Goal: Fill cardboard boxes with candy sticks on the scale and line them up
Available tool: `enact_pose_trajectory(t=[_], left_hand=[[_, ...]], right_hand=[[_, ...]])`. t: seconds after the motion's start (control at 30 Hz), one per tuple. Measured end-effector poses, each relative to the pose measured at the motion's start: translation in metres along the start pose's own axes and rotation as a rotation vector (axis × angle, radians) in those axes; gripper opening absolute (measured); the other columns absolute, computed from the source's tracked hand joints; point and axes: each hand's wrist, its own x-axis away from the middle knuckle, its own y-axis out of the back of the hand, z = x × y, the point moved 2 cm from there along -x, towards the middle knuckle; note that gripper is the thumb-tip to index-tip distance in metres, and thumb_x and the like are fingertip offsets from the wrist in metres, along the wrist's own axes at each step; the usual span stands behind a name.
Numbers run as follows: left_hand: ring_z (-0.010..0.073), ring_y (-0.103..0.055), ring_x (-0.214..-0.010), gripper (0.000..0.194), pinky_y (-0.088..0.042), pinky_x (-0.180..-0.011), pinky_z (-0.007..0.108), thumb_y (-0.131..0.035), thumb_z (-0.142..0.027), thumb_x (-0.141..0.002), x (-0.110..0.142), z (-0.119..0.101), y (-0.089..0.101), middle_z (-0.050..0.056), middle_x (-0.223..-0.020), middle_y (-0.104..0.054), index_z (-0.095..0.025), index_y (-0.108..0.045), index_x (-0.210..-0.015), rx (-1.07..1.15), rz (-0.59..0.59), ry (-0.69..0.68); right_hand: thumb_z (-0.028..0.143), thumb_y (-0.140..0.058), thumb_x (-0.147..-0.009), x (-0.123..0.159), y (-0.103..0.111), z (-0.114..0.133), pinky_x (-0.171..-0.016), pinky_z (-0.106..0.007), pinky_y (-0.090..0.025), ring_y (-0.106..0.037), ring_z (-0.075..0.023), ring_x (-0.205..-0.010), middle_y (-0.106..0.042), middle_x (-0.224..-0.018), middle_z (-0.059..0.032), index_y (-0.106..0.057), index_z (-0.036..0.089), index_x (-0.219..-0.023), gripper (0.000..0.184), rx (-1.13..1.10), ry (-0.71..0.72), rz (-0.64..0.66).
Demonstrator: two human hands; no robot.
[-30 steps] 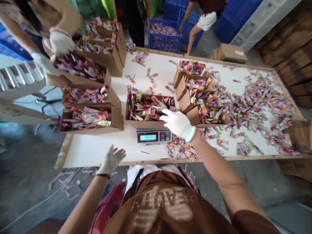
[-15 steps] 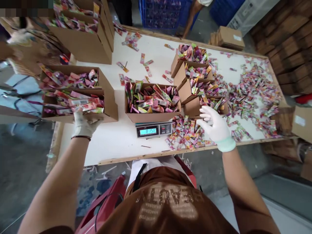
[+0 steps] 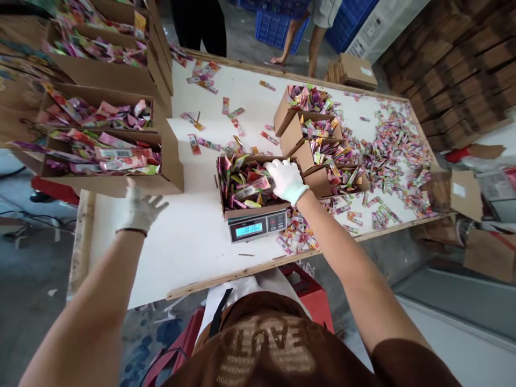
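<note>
A cardboard box (image 3: 262,210) full of small colourful packets (image 3: 245,185) stands on a digital scale (image 3: 258,227) with a lit display. My right hand (image 3: 287,180), in a white glove, reaches into this box from the right; its fingers curl closed over packets at the top, their tips partly hidden. My left hand (image 3: 142,209), also gloved, is open with fingers spread, by the front wall of another filled box (image 3: 171,166) at the left. Its thumb tip is against or very near that wall; I cannot tell which.
More filled boxes (image 3: 155,75) line the left side. Several tilted boxes (image 3: 318,181) spill packets right of the scale, beside a loose heap (image 3: 397,145). Single packets lie on the white table (image 3: 193,215). Across it, a person's legs (image 3: 316,40) show near blue crates (image 3: 268,32).
My right hand has moved left, from above the tilted boxes into the box on the scale. My left hand has let go of the left box and spread its fingers. The display digits changed.
</note>
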Motion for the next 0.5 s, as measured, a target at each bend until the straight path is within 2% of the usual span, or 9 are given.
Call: enact_pose_trajectory(t=[0.07, 0.1, 0.17, 0.27, 0.33, 0.4, 0.5], left_hand=[[0.0302, -0.053, -0.132, 0.064, -0.046, -0.112, 0.059, -0.038, -0.065, -0.1, 0.023, 0.043, 0.006, 0.021, -0.159, -0.032, -0.022, -0.036, -0.147, -0.025, -0.012, 0.106], [0.0311, -0.055, -0.13, 0.058, -0.044, -0.113, 0.061, -0.049, -0.059, -0.097, 0.037, 0.066, 0.01, 0.021, -0.156, -0.038, -0.022, -0.044, -0.141, -0.045, -0.016, 0.135], [0.0312, -0.061, -0.123, 0.051, -0.044, -0.113, 0.061, -0.068, -0.052, -0.087, 0.07, 0.112, 0.023, 0.018, -0.143, -0.052, -0.021, -0.057, -0.126, -0.083, -0.008, 0.161], [0.0305, -0.065, -0.116, 0.048, -0.047, -0.111, 0.056, -0.076, -0.051, -0.077, 0.123, 0.169, 0.045, 0.013, -0.121, -0.065, -0.021, -0.063, -0.111, -0.16, -0.064, 0.152], [0.0316, -0.066, -0.114, 0.043, -0.05, -0.109, 0.053, -0.073, -0.051, -0.076, 0.155, 0.196, 0.057, 0.011, -0.108, -0.068, -0.02, -0.065, -0.106, -0.234, -0.131, 0.134], [0.0337, -0.065, -0.116, 0.036, -0.051, -0.108, 0.051, -0.07, -0.048, -0.078, 0.183, 0.214, 0.062, 0.012, -0.102, -0.068, -0.021, -0.065, -0.101, -0.327, -0.198, 0.114], [0.0365, -0.062, -0.124, 0.032, -0.051, -0.109, 0.05, -0.067, -0.045, -0.08, 0.209, 0.23, 0.055, 0.014, -0.111, -0.069, -0.022, -0.066, -0.102, -0.477, -0.279, 0.09]], right_hand=[[0.018, -0.057, -0.093, -0.004, -0.006, -0.006, -0.092, -0.045, -0.044, -0.058, -0.0346, -0.113, -0.068, -0.124, -0.0161, -0.067, 0.017, -0.129, 0.038, -0.011, 0.022, -0.014], [0.017, -0.052, -0.095, -0.003, -0.008, -0.01, -0.091, -0.043, -0.044, -0.059, -0.0332, -0.111, -0.069, -0.12, -0.0152, -0.07, 0.017, -0.123, 0.033, -0.047, 0.036, -0.045], [0.019, -0.05, -0.098, 0.004, -0.009, -0.02, -0.092, -0.04, -0.045, -0.06, -0.031, -0.107, -0.07, -0.113, -0.0144, -0.073, 0.017, -0.115, 0.028, -0.156, 0.05, -0.135], [0.023, -0.052, -0.098, 0.016, -0.004, -0.035, -0.095, -0.038, -0.048, -0.062, -0.0278, -0.103, -0.07, -0.106, -0.0119, -0.072, 0.018, -0.107, 0.022, -0.378, 0.079, -0.33], [0.025, -0.054, -0.096, 0.025, 0.005, -0.048, -0.096, -0.04, -0.05, -0.063, -0.0272, -0.102, -0.069, -0.104, -0.0107, -0.07, 0.019, -0.105, 0.019, -0.506, 0.083, -0.476], [0.026, -0.055, -0.095, 0.038, 0.016, -0.064, -0.098, -0.043, -0.052, -0.065, -0.0272, -0.104, -0.07, -0.105, -0.0109, -0.07, 0.019, -0.105, 0.019, -0.58, 0.06, -0.599], [0.031, -0.057, -0.096, 0.067, 0.034, -0.095, -0.099, -0.046, -0.055, -0.067, -0.0271, -0.105, -0.071, -0.109, -0.0118, -0.071, 0.021, -0.108, 0.021, -0.604, -0.031, -0.713]])
